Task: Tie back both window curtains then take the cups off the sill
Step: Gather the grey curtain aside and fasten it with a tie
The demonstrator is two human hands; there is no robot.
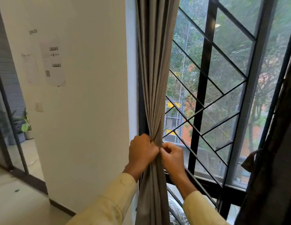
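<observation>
Sleeves (109, 203) frame the view. Left hand (142, 151) clamps the gathered left curtain (155, 95) at the window's left edge; right hand (172, 155) pinches at the same bunch. No tie visible. Risk: pleats slipping loose if either grip relaxes. Right curtain (274, 159) appears tied; cups not visible.

Grey curtain (155, 78) is running off the top and bottom edges; whatever is binding it at the pinch is sitting hidden behind the left hand (142, 151) and right hand (172, 155). Fingertips are curling into the folds, out of sight. Dark curtain (274, 168) at far right is getting cut by the frame edge. Printed sheets (53, 64) on the wall, upper left, are blurring, text unreadable. Sill is staying mostly hidden behind sleeves; pale object (175, 208) low centre is too cropped to identify.
</observation>
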